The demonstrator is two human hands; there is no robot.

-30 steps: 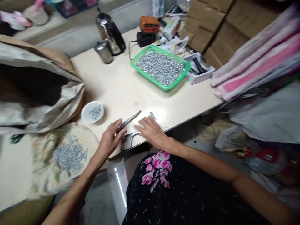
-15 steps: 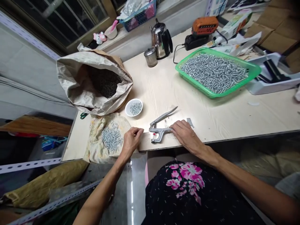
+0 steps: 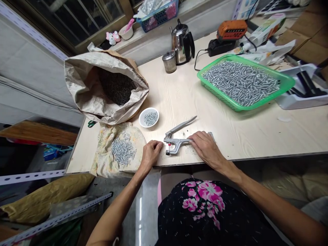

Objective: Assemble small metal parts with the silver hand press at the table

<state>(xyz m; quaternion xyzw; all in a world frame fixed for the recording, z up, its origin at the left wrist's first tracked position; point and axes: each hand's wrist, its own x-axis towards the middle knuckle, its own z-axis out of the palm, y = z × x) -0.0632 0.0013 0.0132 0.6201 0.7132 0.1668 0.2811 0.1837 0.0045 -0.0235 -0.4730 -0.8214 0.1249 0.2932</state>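
Note:
Grey snap-fastener pliers (image 3: 176,140) lie near the table's front edge, their handles spread apart, with a spring and a small red part by the jaw. My right hand (image 3: 207,147) is closed on the end of the lower handle. Just left of the jaw, my left hand (image 3: 150,154) rests at the table edge with fingers pinched; anything between them is too small to make out. Left of that hand, a heap of small silver metal pins (image 3: 123,151) lies on a patterned cloth (image 3: 102,155). More such pins fill a white bowl (image 3: 141,119) behind it.
A large open sack (image 3: 82,80) of dark small parts stands at the back left. A green basket (image 3: 225,97) heaped with silver pins sits at the right. Behind are a steel kettle (image 3: 179,41), a lidded jar (image 3: 169,63) and an orange battery on a charger (image 3: 232,30).
My left hand has moved slightly right, closer to the pliers' jaw. My right hand stays on the handle. The camera view has shifted a little.

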